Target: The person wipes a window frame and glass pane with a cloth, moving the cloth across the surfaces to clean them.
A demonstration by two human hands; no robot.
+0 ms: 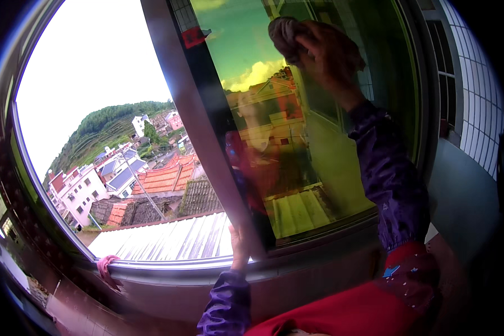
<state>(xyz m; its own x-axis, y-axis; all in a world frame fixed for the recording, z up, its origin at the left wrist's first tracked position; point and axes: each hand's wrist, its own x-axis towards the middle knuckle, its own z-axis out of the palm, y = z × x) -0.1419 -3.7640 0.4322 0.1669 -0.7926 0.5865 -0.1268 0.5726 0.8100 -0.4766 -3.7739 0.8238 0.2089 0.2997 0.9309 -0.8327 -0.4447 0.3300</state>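
Note:
My right hand (326,63) is closed around a bunched grey-brown cloth (284,38) and holds it against the upper part of a yellow-green tinted window pane (347,173). My left hand (238,246) grips the lower end of the upright window frame (199,117), just above the sill; part of its fingers is hidden by the frame. Purple sleeves cover both forearms. A red patch (194,37) shows near the top of the pane's left edge.
Left of the frame the window stands open onto rooftops and a green hill. A pink cloth (107,266) hangs over the sill (173,271) at its left end. A white-tiled wall (480,95) rises on the right. Ribbed metal roofing (162,239) lies just outside.

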